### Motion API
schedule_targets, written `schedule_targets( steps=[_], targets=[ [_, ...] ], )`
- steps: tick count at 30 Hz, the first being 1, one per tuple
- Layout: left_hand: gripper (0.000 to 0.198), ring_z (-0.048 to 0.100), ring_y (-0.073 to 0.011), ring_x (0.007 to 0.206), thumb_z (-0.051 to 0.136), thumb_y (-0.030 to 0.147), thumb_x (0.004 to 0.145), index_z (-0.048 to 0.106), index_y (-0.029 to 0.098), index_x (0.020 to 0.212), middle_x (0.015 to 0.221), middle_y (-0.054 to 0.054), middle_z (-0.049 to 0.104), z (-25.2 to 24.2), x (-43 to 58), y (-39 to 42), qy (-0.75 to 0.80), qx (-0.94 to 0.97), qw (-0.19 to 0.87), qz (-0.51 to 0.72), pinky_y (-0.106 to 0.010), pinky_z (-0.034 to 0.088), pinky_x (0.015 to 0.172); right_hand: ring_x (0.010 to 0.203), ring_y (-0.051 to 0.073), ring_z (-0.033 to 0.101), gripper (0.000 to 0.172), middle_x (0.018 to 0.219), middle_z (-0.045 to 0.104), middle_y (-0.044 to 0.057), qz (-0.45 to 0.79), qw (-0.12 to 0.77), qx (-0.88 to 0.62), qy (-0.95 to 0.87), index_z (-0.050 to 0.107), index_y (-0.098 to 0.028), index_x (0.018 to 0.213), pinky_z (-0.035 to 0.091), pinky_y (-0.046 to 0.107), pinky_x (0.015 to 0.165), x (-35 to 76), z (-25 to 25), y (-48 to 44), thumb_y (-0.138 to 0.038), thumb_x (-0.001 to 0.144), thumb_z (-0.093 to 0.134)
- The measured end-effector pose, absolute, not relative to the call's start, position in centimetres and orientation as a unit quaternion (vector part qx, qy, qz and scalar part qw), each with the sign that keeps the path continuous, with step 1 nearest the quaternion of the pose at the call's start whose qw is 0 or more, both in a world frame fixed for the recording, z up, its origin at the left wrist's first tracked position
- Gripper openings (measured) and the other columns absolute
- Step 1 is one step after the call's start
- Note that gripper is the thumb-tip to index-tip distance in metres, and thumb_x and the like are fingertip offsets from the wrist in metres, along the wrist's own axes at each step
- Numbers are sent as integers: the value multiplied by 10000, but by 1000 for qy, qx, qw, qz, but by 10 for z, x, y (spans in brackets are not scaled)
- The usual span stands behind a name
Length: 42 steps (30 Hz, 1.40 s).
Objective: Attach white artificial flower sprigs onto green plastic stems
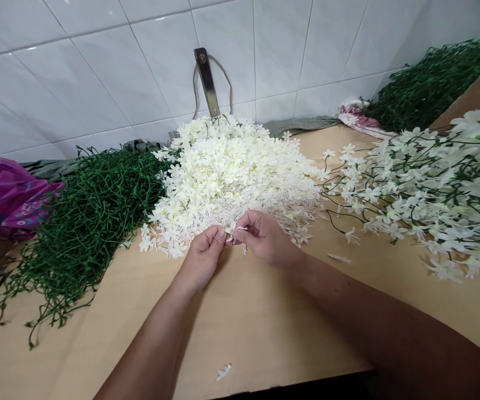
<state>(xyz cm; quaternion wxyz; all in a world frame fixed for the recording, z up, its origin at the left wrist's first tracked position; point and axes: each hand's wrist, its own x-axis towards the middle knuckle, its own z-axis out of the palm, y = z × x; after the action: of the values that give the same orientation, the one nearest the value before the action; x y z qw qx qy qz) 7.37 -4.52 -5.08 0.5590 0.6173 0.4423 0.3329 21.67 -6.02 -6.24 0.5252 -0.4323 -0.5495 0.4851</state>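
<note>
Between my fingertips, just in front of a big heap, is a small white artificial flower (231, 230). My left hand (205, 251) pinches it from the left, thumb against forefinger. My right hand (265, 236) closes on its other side, with thin white strands sticking out by the fingers. Right behind both hands rises the heap of cream-white artificial flowers (231, 161), with a layer of loose white stamens (248, 201) along its front. What lies inside the curled fingers is hidden.
Green plastic stems (94, 205) pile up at left beside a magenta bag (10, 189). Stemmed white flowers (423, 189) spread at right, with more green stems (435, 83) behind. A metal strip (207, 80) leans on the tiled wall. A white scrap (224, 372) lies near the table's front edge.
</note>
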Motion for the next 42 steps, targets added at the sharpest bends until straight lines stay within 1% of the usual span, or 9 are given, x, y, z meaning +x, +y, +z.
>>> schedule_targets(
  steps=[3,9,16,22,26,29,31,36,42],
  targets=[
    [348,267,-88,477,490,486,735,447,177,581,506,44,340,-53,71,-44,442,638,543,319,-218,219,447,534,89,468,178,580,529,-12,432,508,-446,-597,491,-172,637,377,230,518,217,-60,-62,-305,692,596],
    [316,302,-98,509,474,425,751,429,178,560,540,29,380,-54,67,-43,436,679,510,299,-218,233,471,475,72,384,183,491,438,-46,429,481,-455,-614,461,-177,592,310,212,470,216,-56,-65,-273,681,589],
    [351,274,-102,511,459,460,735,385,186,530,518,38,317,-49,73,-47,424,684,508,309,-230,252,501,507,75,387,175,552,452,-33,399,486,-449,-635,449,-177,600,306,216,486,214,-63,-66,-261,697,567],
    [348,276,-99,502,446,458,747,396,184,538,516,40,329,-53,76,-47,423,682,508,312,-225,255,492,505,76,379,198,539,445,-36,374,489,-473,-630,449,-175,587,303,221,491,212,-67,-64,-270,679,597],
    [312,297,-92,506,433,407,788,406,179,577,529,42,339,-57,76,-44,412,666,538,310,-216,267,493,520,85,463,227,542,506,-29,491,496,-453,-554,481,-168,621,362,224,507,216,-65,-60,-326,646,642],
    [305,370,-102,569,412,398,808,453,167,613,590,16,415,-54,74,-42,399,680,532,309,-220,306,543,583,102,552,279,581,575,-11,620,499,-388,-465,506,-151,641,455,269,614,219,-63,-57,-377,615,668],
    [309,391,-106,586,409,400,809,476,164,621,609,8,444,-50,72,-42,396,691,522,305,-221,313,556,602,101,572,299,585,590,-12,669,503,-353,-418,517,-142,635,478,295,678,220,-62,-56,-376,582,695],
    [297,390,-103,582,401,373,816,463,169,608,603,15,445,-44,71,-43,391,708,503,304,-219,312,566,585,90,583,286,576,598,-25,710,508,-323,-366,522,-142,653,491,296,686,219,-62,-56,-323,561,724],
    [298,354,-104,579,396,379,810,424,168,602,585,25,392,-49,69,-42,392,715,505,284,-224,298,562,558,75,577,302,556,580,-44,680,506,-348,-399,499,-143,652,471,246,644,212,-67,-57,-321,560,725]
  ],
)
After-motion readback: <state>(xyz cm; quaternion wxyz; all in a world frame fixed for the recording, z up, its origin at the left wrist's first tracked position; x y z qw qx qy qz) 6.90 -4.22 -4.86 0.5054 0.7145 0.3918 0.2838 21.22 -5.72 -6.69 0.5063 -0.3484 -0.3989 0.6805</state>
